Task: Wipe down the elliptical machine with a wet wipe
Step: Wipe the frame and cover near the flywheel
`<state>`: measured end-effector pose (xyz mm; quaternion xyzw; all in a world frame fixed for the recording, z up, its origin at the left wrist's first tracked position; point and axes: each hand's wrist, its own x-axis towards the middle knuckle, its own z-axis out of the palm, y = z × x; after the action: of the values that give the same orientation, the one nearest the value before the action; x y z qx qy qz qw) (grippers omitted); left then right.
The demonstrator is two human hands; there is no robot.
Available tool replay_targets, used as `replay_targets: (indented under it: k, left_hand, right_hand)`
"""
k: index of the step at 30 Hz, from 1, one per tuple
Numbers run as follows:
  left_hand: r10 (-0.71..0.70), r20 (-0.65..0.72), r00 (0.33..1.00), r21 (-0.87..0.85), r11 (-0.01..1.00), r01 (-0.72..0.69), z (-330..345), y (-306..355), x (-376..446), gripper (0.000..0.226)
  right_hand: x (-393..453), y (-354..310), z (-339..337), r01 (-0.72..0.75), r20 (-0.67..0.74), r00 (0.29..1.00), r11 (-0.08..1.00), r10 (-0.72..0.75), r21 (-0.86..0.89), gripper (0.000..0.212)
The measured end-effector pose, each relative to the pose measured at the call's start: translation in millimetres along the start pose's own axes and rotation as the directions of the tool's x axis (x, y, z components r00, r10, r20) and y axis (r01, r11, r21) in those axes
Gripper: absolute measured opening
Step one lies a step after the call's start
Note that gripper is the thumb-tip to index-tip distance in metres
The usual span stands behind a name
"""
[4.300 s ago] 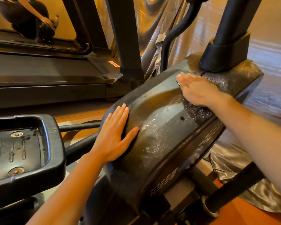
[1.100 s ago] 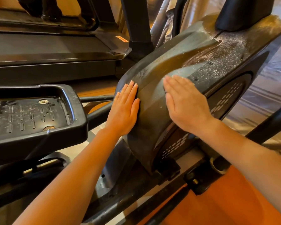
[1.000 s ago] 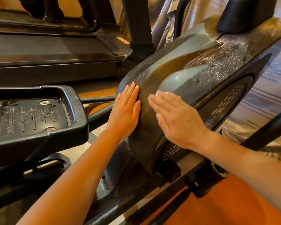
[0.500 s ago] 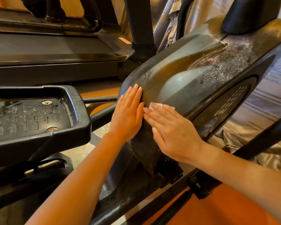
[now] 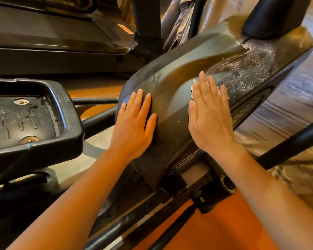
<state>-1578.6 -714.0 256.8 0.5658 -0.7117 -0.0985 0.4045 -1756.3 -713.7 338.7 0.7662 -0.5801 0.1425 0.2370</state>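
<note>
Two hands, left hand (image 5: 134,127) and right hand (image 5: 209,121); one wet wipe (image 5: 194,89); one foot pedal (image 5: 34,121).

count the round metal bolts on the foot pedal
2 show: one bolt near the far edge of the foot pedal, one bolt near its near edge. More may lie beyond the frame's left edge.

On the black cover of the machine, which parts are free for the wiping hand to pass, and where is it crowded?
Free: the strip of cover between the left hand and the right hand, which presses the wipe; also the dusty top beyond the fingertips. Crowded: the far end, where the post base stands, and the left edge under the left hand.
</note>
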Motion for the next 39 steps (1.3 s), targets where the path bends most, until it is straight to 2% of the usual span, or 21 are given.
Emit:
replay_targets:
  k: [3, 6, 10, 12, 15, 19, 22, 25, 28, 31, 33, 36, 39]
  left_hand:
    - [0.016, -0.052, 0.999, 0.006, 1.0, -0.016, 4.0, 2.4, -1.4, 0.056]
    - [0.077, -0.043, 0.996, -0.036, 0.996, -0.079, 8.2, 10.3, 1.3, 0.056]
    - [0.143, -0.002, 0.99, -0.072, 0.987, -0.143, 11.8, 24.2, 6.5, 0.057]
    - [0.149, 0.026, 0.989, -0.069, 0.987, -0.146, 10.5, 30.6, 11.6, 0.058]
    - [0.228, 0.113, 0.967, -0.03, 0.974, -0.226, 6.4, 44.8, 33.9, 0.062]
    - [0.255, 0.175, 0.951, 0.041, 0.963, -0.266, 11.2, 58.7, 59.1, 0.065]
    - [0.258, 0.138, 0.956, 0.07, 0.961, -0.269, 17.8, 58.0, 56.1, 0.062]
    - [0.279, 0.132, 0.951, 0.073, 0.954, -0.29, 17.9, 56.8, 56.7, 0.061]
    - [0.282, 0.136, 0.95, 0.078, 0.952, -0.294, 14.0, 54.8, 57.9, 0.063]
    - [0.249, 0.103, 0.963, 0.05, 0.966, -0.256, 12.2, 63.2, 62.9, 0.064]
    - [0.231, 0.069, 0.97, 0.048, 0.971, -0.235, 13.4, 74.3, 67.9, 0.059]
    - [0.28, 0.067, 0.958, 0.056, 0.957, -0.283, 20.4, 81.9, 72.3, 0.057]
    - [0.294, 0.103, 0.95, 0.067, 0.951, -0.302, 23.5, 76.5, 74.0, 0.061]
  right_hand:
    - [-13.5, -0.3, 3.6, 0.032, -0.064, 0.998, 0.993, -0.025, 0.114, 0.051]
    - [-26.0, 0.0, 5.5, 0.096, -0.078, 0.994, 0.974, -0.081, 0.205, 0.05]
    - [-29.8, 13.9, -0.6, 0.192, -0.025, 0.981, 0.963, -0.19, 0.192, 0.051]
    - [-16.5, 37.5, -4.8, 0.145, 0.002, 0.989, 0.976, -0.147, 0.164, 0.052]
    - [15.1, 76.4, -11.0, -0.022, 0.013, 1.0, 0.993, 0.021, 0.113, 0.056]
    - [11.6, 63.7, -10.1, -0.108, 0.06, 0.993, 0.982, 0.1, 0.157, 0.056]
    - [-21.3, 32.5, -8.5, -0.016, 0.081, 0.997, 0.974, -0.002, 0.227, 0.053]
    - [-23.3, 36.7, -9.6, 0.087, 0.04, 0.994, 0.95, -0.104, 0.299, 0.049]
    - [3.0, 67.6, -9.4, 0.041, 0.001, 0.999, 0.953, -0.044, 0.3, 0.05]
    - [26.3, 96.2, -13.6, -0.106, 0.06, 0.994, 0.966, 0.094, 0.236, 0.054]
    - [26.3, 94.8, -11.8, -0.15, 0.074, 0.988, 0.964, 0.137, 0.217, 0.056]
    - [7.8, 73.1, -7.9, -0.095, -0.004, 0.995, 0.977, 0.098, 0.193, 0.058]
    - [-8.8, 61.1, -6.1, -0.04, -0.005, 0.999, 0.985, 0.041, 0.17, 0.058]
